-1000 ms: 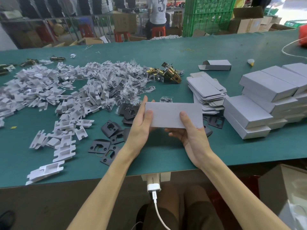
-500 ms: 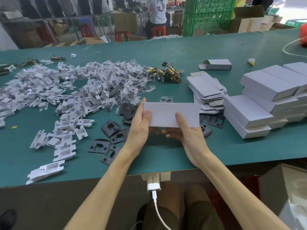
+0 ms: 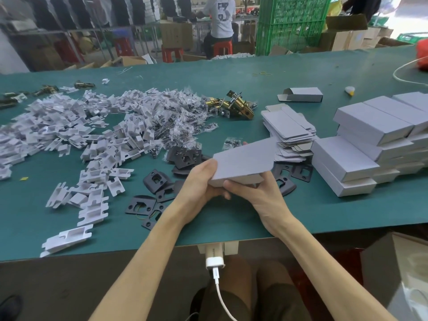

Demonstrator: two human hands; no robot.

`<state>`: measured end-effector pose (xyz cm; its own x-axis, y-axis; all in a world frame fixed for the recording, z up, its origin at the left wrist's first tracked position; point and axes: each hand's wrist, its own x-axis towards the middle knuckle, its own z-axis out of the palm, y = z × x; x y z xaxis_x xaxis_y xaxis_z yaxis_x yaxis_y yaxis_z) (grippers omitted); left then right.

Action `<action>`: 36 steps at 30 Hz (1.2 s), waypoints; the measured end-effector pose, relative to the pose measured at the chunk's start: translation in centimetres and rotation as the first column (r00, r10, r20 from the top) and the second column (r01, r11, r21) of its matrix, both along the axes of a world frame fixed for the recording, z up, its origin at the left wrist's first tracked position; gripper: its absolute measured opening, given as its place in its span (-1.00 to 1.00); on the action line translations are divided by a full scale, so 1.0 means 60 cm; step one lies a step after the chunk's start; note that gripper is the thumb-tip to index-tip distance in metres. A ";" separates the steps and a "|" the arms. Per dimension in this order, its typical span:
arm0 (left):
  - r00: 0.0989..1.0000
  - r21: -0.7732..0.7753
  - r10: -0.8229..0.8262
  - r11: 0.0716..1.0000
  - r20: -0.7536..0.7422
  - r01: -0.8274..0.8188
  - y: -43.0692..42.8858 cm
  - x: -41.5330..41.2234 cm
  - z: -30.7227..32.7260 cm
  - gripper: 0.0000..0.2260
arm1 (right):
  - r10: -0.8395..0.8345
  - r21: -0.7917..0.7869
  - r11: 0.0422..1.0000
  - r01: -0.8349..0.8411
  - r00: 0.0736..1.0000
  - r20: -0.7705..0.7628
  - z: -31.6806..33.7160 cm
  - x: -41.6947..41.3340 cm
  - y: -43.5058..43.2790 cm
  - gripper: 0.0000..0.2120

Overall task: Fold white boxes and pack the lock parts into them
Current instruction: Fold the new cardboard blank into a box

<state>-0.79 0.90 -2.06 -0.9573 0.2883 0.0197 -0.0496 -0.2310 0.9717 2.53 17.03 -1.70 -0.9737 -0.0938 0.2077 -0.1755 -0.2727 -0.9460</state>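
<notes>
Curling left hand (image 3: 198, 183), right hand (image 3: 262, 196), round box (image 3: 243, 159)

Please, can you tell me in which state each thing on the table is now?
held box: partly opened up, gripped by both hands
left hand: grips the box's left end
right hand: grips its near right corner
flat boxes: unfolded, stacked
finished boxes: closed, stacked
lone box: lying down, end flap open
</notes>
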 end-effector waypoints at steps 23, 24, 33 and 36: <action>0.974 0.002 -0.217 0.976 -0.064 0.217 0.002 0.009 0.020 -0.49 | -0.152 0.053 0.986 0.160 0.981 -0.119 0.013 0.001 0.001 -0.42; 0.972 -0.013 -0.225 0.974 -0.066 0.224 0.004 0.012 0.021 -0.36 | -0.165 0.045 0.984 0.170 0.982 -0.097 0.009 0.000 0.003 -0.39; 0.969 -0.159 -0.208 0.970 -0.135 0.186 0.000 0.014 0.002 -0.54 | -0.144 0.136 0.979 0.149 0.989 -0.044 -0.004 -0.008 0.003 -0.49; 0.985 -0.128 -0.093 0.989 -0.146 0.074 0.002 0.015 0.000 -0.63 | -0.155 0.126 0.980 0.155 0.988 -0.005 -0.006 -0.008 0.005 -0.59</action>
